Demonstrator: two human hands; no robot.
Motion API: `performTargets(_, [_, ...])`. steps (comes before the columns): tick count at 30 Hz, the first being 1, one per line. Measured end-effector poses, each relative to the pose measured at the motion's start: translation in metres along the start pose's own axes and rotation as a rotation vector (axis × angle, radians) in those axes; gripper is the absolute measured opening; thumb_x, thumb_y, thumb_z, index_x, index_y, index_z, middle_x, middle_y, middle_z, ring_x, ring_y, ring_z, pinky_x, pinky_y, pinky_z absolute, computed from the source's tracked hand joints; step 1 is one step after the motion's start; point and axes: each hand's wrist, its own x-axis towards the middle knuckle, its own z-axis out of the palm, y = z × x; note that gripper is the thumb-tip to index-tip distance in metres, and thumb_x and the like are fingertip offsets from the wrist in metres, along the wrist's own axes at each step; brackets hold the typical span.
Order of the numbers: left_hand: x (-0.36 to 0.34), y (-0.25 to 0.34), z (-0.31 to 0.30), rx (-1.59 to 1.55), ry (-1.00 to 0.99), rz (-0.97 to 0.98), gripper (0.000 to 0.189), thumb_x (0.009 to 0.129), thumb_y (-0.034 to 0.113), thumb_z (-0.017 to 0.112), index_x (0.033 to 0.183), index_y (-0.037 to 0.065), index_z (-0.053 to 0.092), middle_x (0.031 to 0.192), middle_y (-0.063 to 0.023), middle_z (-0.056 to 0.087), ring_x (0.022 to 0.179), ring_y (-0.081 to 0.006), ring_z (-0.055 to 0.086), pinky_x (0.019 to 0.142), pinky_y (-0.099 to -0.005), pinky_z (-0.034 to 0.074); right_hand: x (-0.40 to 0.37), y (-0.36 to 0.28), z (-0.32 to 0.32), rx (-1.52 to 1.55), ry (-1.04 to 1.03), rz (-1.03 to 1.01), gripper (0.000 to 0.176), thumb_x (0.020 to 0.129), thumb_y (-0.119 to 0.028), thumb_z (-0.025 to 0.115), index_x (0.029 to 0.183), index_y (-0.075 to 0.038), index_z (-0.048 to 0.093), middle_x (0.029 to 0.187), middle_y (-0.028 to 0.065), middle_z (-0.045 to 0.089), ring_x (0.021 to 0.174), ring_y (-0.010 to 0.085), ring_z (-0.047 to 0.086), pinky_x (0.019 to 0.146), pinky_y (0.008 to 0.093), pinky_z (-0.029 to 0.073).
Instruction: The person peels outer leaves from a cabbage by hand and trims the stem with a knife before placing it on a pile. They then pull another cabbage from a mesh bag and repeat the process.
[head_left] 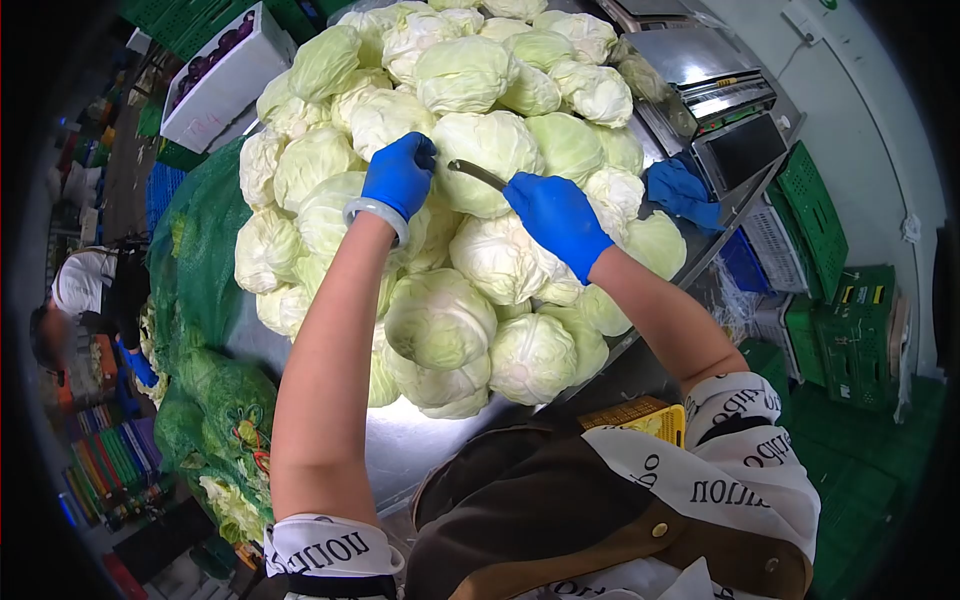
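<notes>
A large heap of pale green cabbages (490, 255) covers the metal table in front of me. My right hand (560, 215), in a blue glove, is closed around a narrow, dark, slightly curved knife (478, 174). The knife's exposed end points left, over a cabbage (487, 150) in the middle of the heap. Just left of that cabbage is my left hand (402, 173), also blue-gloved, with its fingers curled. What the left fingers hold, if anything, is hidden. A whitish band circles my left wrist.
Green mesh sacks (205, 300) lie along the left side. A white box (225, 75) of purple vegetables stands at the back left. At right are a scale (738, 150), a blue cloth (683, 190) and green crates (855, 330). Another person (85, 285) works at far left.
</notes>
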Motion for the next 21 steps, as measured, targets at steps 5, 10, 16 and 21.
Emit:
performTargets(5, [0.000,0.000,0.000,-0.039,-0.048,-0.033,0.023,0.079,-0.004,0.061,0.100,0.004,0.066,0.089,-0.0089,0.069,0.078,-0.0146,0.065,0.073,-0.0267,0.052,0.009,0.000,-0.014,0.685,-0.397,0.479,0.024,0.091,-0.024,0.052,0.083,-0.003,0.062,0.065,0.0082,0.063,0.058,0.0193,0.062,0.048,0.0328,0.048])
performTargets(10, [-0.001,0.001,0.002,-0.083,-0.107,-0.027,0.031,0.076,-0.011,0.055,0.100,0.004,0.068,0.090,-0.0099,0.069,0.080,-0.0147,0.065,0.076,-0.0262,0.051,0.008,-0.009,-0.012,0.748,-0.394,0.424,0.024,0.090,-0.023,0.053,0.084,-0.002,0.063,0.065,0.0046,0.062,0.055,0.0132,0.060,0.048,0.0272,0.048])
performTargets(16, [-0.010,0.010,0.000,0.150,-0.168,0.096,0.029,0.069,-0.006,0.059,0.096,0.005,0.067,0.088,-0.0130,0.067,0.081,-0.0237,0.064,0.077,-0.0314,0.051,-0.001,-0.006,-0.025,0.363,-0.320,0.251,0.026,0.089,-0.027,0.053,0.087,-0.003,0.064,0.068,0.0126,0.062,0.059,0.0215,0.063,0.055,0.0354,0.050])
performTargets(21, [-0.013,0.007,0.005,0.215,-0.121,0.174,0.023,0.067,0.002,0.064,0.090,0.005,0.064,0.087,-0.0150,0.064,0.081,-0.0314,0.062,0.075,-0.0365,0.050,-0.014,0.006,-0.035,0.283,-0.164,0.152,0.026,0.088,-0.027,0.054,0.088,-0.003,0.063,0.069,0.0166,0.062,0.060,0.0270,0.062,0.059,0.0388,0.049])
